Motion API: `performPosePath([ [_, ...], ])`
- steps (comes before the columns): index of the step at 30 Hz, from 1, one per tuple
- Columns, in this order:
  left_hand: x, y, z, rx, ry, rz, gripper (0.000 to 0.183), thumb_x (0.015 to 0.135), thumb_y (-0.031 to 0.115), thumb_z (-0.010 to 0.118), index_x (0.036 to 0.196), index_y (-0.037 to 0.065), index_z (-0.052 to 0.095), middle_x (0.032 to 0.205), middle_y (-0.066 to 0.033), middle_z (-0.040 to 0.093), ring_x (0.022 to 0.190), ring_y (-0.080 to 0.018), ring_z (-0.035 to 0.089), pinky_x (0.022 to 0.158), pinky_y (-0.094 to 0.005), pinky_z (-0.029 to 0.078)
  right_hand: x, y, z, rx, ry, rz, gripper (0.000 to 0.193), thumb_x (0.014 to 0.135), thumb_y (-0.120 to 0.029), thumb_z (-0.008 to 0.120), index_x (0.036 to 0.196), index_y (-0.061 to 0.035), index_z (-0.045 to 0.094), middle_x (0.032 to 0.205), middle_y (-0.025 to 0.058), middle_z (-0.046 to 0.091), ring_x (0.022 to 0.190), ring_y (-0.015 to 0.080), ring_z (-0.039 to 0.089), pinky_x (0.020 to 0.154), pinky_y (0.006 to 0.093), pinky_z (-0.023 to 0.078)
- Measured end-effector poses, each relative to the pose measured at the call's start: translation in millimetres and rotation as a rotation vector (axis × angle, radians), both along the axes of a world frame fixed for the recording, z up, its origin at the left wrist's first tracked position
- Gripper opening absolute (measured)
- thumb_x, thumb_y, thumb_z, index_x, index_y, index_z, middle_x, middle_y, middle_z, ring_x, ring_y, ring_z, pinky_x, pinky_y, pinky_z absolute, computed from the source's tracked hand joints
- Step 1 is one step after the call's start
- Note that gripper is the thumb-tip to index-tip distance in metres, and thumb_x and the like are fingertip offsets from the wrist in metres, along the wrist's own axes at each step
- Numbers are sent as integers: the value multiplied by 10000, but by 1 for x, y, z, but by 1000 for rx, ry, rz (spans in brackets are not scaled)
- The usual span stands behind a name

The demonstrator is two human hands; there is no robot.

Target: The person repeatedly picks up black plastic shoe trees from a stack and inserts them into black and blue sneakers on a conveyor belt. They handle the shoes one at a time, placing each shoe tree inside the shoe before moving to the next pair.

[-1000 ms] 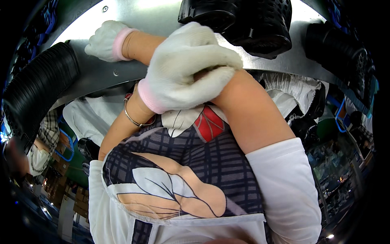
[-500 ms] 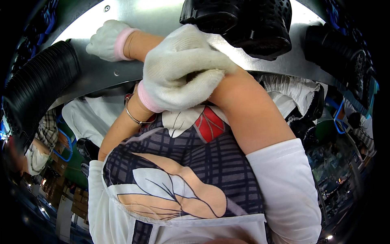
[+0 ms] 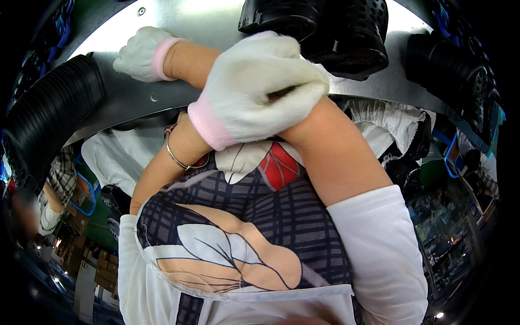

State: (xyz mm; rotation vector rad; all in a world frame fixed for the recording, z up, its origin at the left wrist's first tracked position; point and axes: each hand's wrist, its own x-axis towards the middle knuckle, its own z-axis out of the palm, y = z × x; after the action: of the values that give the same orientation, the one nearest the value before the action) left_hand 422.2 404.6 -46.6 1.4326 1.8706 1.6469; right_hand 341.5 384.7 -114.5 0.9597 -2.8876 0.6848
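My arms are crossed over the table edge. My left hand [image 3: 265, 89], in a white knit glove with a pink cuff, lies across my right forearm [image 3: 330, 135], its fingers curled and the thumb close to the index finger. At the upper left, my right hand [image 3: 143, 54], in a matching glove, rests on the metal table [image 3: 127, 95] in a loose fist; nothing shows in it. Beyond my left hand stand two black molded pieces with perforated tops, like footwear [image 3: 346, 43].
A long curved stack of thin black pieces [image 3: 54, 105] stands at the table's left. Another black stack [image 3: 439, 70] is at the right. White cloth [image 3: 384, 122] hangs below the table edge. A person's arm [image 3: 53, 197] shows at far left, near a blue-framed chair [image 3: 86, 197].
My left hand has slid slightly right along my right forearm and turned, showing more of the back of the glove. My right hand has hardly moved.
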Motion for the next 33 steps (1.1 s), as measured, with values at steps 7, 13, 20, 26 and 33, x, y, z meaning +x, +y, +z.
performPosePath([
  [7, 8, 9, 4, -77, -20, 73, 72, 760, 152, 639, 718, 95, 652, 634, -68, 562, 593, -262, 544, 551, -345, 439, -1, -2, 0, 25, -18, 4, 178, 879, -203, 511, 904, -97, 652, 892, 99, 698, 864, 269, 686, 755, 391, 532],
  [13, -2, -1, 9, -6, -1, 32, 39, 753, 33, 598, 762, 15, 631, 686, -83, 569, 599, -247, 511, 571, -341, 394, -7, 1, 1, 10, 12, -7, 163, 863, -214, 538, 886, -104, 656, 889, 92, 698, 852, 264, 686, 742, 389, 530],
  [20, -5, -12, 29, 26, 131, -4, 27, 758, 44, 609, 751, 29, 631, 698, -88, 568, 631, -269, 511, 604, -371, 402, -5, -3, 11, 14, 15, -64, 140, 832, -164, 548, 848, -94, 669, 865, 113, 697, 810, 273, 685, 713, 392, 530],
  [26, -21, -52, 55, -164, 387, 90, 92, 753, 156, 655, 695, 90, 630, 688, -78, 560, 656, -282, 535, 626, -375, 441, 36, 2, 66, 253, 93, -229, 256, 893, -196, 514, 1098, -121, 648, 1066, 107, 680, 987, 229, 661, 856, 374, 508],
  [33, -89, -71, 89, -273, 125, 597, 136, 863, 124, 623, 917, 9, 671, 873, -85, 635, 757, -164, 590, 680, -272, 470, 118, 99, 176, 112, -287, -90, 178, 810, -234, 663, 941, -113, 656, 907, 66, 671, 828, 240, 662, 744, 350, 518],
])
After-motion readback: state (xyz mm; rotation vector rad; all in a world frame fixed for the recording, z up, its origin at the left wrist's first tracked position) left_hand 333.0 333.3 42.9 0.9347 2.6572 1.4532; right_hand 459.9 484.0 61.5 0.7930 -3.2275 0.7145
